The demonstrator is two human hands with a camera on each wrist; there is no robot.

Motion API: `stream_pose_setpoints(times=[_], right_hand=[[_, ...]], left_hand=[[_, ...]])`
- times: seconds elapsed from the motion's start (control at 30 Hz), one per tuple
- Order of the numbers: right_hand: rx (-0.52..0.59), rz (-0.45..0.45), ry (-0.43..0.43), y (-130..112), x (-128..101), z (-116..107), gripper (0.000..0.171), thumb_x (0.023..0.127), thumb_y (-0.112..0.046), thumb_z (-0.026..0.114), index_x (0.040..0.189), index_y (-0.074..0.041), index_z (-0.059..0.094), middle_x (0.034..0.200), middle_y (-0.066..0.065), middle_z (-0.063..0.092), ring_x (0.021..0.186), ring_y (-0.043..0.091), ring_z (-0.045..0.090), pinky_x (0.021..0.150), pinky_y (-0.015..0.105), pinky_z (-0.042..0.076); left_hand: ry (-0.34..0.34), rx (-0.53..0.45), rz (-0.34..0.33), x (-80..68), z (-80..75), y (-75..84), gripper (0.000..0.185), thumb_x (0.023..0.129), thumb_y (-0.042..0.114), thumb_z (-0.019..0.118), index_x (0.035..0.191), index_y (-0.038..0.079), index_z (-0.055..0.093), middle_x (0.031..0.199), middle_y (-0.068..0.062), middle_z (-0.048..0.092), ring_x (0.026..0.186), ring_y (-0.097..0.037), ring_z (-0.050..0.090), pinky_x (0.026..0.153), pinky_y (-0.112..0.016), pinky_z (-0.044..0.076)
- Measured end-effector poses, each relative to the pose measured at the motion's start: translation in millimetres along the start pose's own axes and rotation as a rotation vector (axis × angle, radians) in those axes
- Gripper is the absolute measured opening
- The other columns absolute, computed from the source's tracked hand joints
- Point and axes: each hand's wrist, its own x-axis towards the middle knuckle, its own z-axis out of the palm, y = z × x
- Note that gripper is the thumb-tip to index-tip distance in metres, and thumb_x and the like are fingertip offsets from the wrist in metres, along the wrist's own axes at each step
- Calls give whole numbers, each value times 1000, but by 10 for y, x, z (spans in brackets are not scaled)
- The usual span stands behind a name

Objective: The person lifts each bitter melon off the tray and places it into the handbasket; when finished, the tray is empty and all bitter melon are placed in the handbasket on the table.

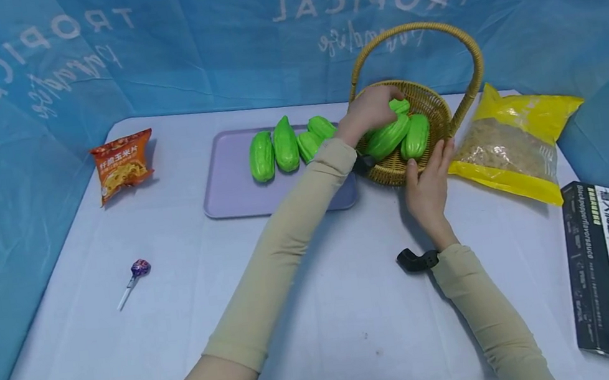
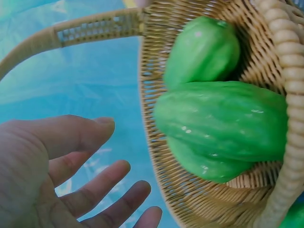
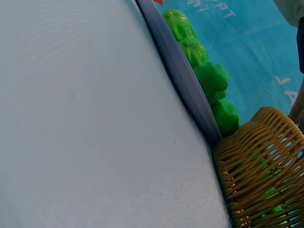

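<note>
A wicker basket with a tall arched handle holds 3 visible green ridged gourds. Over its left side is my left hand; in the left wrist view its fingers are spread and loosely bent, holding nothing, beside the basket wall. My right hand rests with straight fingers against the basket's front right rim. Left of the basket, a lavender tray carries several more green gourds, partly covered by my left forearm. The right wrist view shows the basket's weave and the tray edge, but not the right hand.
A yellow clear-fronted bag leans right of the basket, with a black pasta box nearer me. On the left are an orange snack packet and a lollipop. A blue printed curtain encloses the table.
</note>
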Motion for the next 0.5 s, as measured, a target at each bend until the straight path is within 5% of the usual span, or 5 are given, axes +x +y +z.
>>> stream_pose_setpoints(times=[0.07, 0.27, 0.37, 0.5], right_hand=[[1, -4, 3, -1, -6, -1, 72, 102, -35, 38, 155, 0, 4, 163, 14, -9, 152, 26, 2, 118, 48, 25], [8, -4, 0, -2, -14, 4, 71, 102, -33, 38, 155, 0, 4, 163, 14, -9, 151, 26, 3, 117, 49, 26], [9, -4, 2, 2, -10, 6, 71, 102, -32, 39, 155, 0, 3, 163, 13, -10, 151, 26, 2, 118, 49, 25], [2, -6, 9, 11, -2, 1, 71, 102, -32, 39, 155, 0, 4, 164, 14, -9, 151, 25, 2, 119, 47, 23]], left_hand=[[10, -8, 16, -40, -36, -8, 46, 99, 12, 47, 144, 19, 48, 146, 1, 49, 104, -14, 56, 74, -23, 39], [48, -101, 40, -150, -97, -41, 44, 99, 15, 51, 143, 20, 48, 146, 2, 50, 105, -12, 57, 72, -23, 39], [97, -190, 79, -234, -94, -80, 44, 99, 16, 54, 142, 18, 49, 145, 2, 51, 127, -11, 51, 83, -22, 44], [192, -305, 112, -369, -51, -151, 43, 98, 19, 58, 140, 19, 51, 143, 2, 53, 133, -13, 47, 102, -25, 43]])
